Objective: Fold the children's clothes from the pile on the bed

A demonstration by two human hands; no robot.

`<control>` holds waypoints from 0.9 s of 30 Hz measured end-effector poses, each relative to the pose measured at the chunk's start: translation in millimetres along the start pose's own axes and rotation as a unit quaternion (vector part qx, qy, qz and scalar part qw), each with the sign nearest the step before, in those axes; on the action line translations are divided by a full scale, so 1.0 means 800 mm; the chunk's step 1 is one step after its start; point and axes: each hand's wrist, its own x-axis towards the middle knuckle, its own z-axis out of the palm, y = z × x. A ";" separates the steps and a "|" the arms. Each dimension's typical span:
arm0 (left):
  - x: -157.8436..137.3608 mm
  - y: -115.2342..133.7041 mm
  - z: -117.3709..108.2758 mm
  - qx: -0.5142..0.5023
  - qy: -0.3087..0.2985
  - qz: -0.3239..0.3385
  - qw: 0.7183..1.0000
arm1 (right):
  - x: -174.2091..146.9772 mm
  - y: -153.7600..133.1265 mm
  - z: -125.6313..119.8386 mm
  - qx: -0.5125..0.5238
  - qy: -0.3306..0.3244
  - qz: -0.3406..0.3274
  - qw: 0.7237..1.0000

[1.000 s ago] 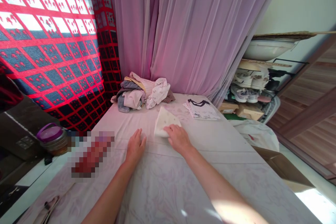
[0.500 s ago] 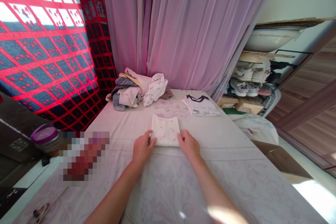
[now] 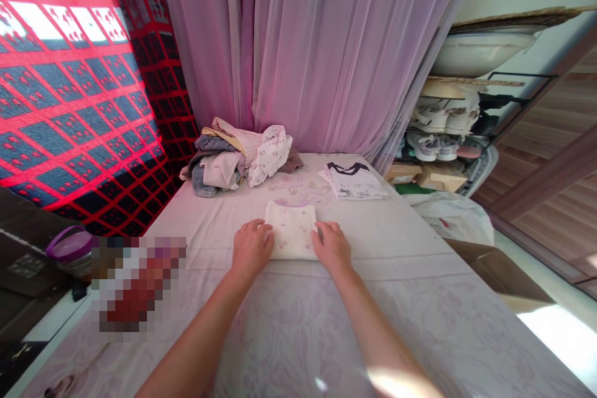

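While reaching over the bed (image 3: 291, 329), rest left hand (image 3: 252, 247) and right hand (image 3: 334, 247), loosely unclenched, against opposite edges of the folded cream garment (image 3: 292, 231) lying flat in front of the clothes pile (image 3: 233, 155).

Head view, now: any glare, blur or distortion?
All head view: glare whitens the floor patch at lower right and the upper red-grid curtain; pixelated block at left masks what's there; print on the folded cream cloth looks soft; wood panels at right slant, probably wide-angle distortion.
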 end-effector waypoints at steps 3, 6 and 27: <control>0.037 0.015 0.014 -0.062 -0.008 0.042 0.997 | 0.024 -0.017 0.002 -0.023 -0.024 -0.043 0.999; 0.070 0.021 0.037 -0.085 -0.036 0.020 0.996 | 0.045 -0.035 0.013 -0.045 -0.084 -0.073 0.993; 0.060 -0.016 0.053 0.126 -0.087 -0.009 0.988 | 0.038 -0.051 0.015 -0.029 -0.133 -0.069 0.988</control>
